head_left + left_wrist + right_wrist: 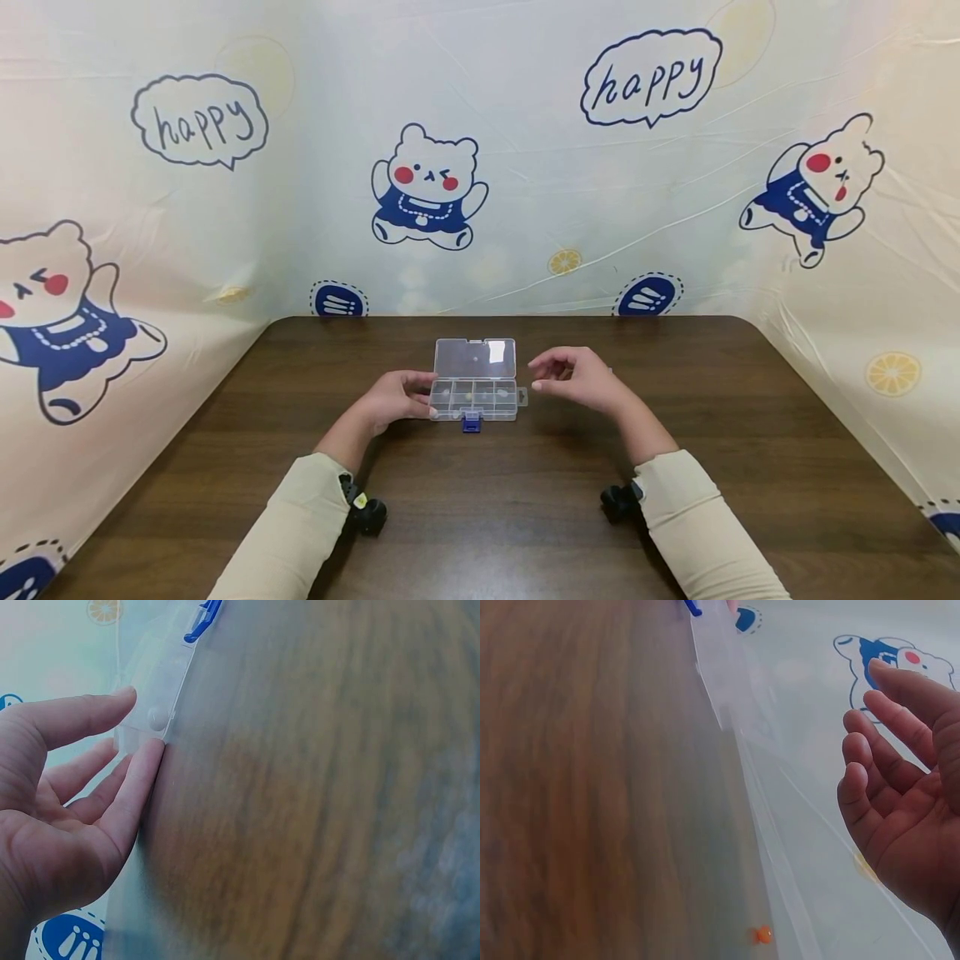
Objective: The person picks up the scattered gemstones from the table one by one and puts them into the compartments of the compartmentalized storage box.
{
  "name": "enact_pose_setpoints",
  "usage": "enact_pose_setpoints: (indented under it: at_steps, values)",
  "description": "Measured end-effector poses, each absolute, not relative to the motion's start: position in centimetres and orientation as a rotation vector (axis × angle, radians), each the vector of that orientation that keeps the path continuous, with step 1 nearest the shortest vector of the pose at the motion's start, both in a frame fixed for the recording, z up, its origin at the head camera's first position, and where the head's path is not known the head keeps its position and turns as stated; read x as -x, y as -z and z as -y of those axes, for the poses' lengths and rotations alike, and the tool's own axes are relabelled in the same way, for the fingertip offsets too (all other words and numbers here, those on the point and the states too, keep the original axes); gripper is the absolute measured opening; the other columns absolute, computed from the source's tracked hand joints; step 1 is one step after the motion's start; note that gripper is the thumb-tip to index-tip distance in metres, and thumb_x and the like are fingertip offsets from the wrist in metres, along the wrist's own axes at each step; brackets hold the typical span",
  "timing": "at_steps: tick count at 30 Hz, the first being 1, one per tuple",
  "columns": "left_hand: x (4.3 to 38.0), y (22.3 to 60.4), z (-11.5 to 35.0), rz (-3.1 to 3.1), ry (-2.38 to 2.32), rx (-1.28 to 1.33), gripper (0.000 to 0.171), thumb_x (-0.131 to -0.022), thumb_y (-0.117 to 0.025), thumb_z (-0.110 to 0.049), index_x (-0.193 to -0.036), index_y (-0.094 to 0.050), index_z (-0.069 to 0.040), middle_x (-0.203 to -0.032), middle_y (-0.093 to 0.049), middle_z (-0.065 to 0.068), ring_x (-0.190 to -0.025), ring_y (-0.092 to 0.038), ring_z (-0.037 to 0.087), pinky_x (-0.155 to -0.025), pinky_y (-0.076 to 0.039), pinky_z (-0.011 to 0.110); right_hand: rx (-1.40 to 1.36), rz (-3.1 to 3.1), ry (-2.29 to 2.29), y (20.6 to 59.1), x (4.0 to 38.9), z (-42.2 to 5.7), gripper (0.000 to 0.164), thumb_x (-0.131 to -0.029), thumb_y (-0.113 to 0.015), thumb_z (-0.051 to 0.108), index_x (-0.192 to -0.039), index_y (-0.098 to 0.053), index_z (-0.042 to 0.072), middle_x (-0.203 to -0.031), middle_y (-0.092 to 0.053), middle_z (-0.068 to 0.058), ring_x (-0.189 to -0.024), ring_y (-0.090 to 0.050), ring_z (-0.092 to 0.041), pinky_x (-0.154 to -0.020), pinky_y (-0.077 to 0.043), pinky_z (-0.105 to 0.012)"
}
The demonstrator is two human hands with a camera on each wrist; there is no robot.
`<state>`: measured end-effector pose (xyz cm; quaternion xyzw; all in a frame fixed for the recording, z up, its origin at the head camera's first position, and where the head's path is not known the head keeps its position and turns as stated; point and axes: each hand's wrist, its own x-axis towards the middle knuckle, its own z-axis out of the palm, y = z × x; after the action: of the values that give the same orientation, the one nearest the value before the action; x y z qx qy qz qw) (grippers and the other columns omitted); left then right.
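A clear plastic compartment box stands on the table with its lid raised and its blue latch facing me. Small pale or yellowish bits lie in several compartments, too small to identify. My left hand holds the box's left end, with fingers against the corner and the thumb by the compartments. A little right of the box, my right hand hovers with loosely curved fingers and nothing visible between them. In the right wrist view, a small round orange piece lies on the table, apart from that hand.
The brown wooden table extends to a printed cloth backdrop at the back and sides. A clear hanging tab projects from the box's right end. Dark wrist cameras are strapped over the sleeves.
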<state>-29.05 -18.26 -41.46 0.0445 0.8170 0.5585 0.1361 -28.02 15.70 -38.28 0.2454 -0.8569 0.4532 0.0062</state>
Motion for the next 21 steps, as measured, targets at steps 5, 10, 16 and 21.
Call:
enact_pose_setpoints:
  at_steps: [5,10,16,21]
  values:
    - [28.9,41.4,18.2,-2.366,-1.617,-0.134,0.067,-0.072,-0.079,0.010,-0.134,-0.056,-0.001,-0.127,-0.059,0.018,-0.097,-0.064,0.025,-0.081,-0.057,0.034,-0.752,2.672,-1.432,38.0,27.9,-16.7,0.026,-0.084,-0.079,0.023,-0.107,-0.072,0.015,-0.094,-0.066,-0.001,-0.085,-0.058,-0.024,-0.073,-0.053,-0.036]
    - [28.9,41.4,18.2,-2.353,-1.620,-0.145,0.067,-0.073,-0.079,0.010,-0.135,-0.054,0.001,-0.128,-0.058,0.020,-0.099,-0.064,0.025,-0.081,-0.057,0.034,-0.750,2.641,-1.451,38.0,28.0,-17.7,0.026,-0.084,-0.079,0.022,-0.107,-0.072,0.012,-0.095,-0.068,-0.003,-0.085,-0.059,-0.024,-0.073,-0.053,-0.036]
    - [28.9,41.3,18.2,-2.337,-1.628,-0.139,0.067,-0.073,-0.077,0.012,-0.135,-0.054,0.002,-0.127,-0.058,0.021,-0.098,-0.064,0.025,-0.080,-0.057,0.034,-0.689,2.632,-1.436,37.9,27.9,-18.5,0.024,-0.084,-0.078,0.021,-0.105,-0.073,0.013,-0.095,-0.068,-0.002,-0.086,-0.059,-0.023,-0.074,-0.053,-0.036]
    - [28.9,41.2,18.2,-2.345,-1.621,-0.156,0.068,-0.073,-0.079,0.010,-0.135,-0.053,0.003,-0.128,-0.058,0.022,-0.099,-0.065,0.026,-0.081,-0.057,0.034,-0.659,2.623,-1.434,37.9,28.1,-19.3,0.023,-0.084,-0.078,0.020,-0.105,-0.073,0.011,-0.095,-0.068,-0.004,-0.085,-0.058,-0.023,-0.072,-0.053,-0.034]
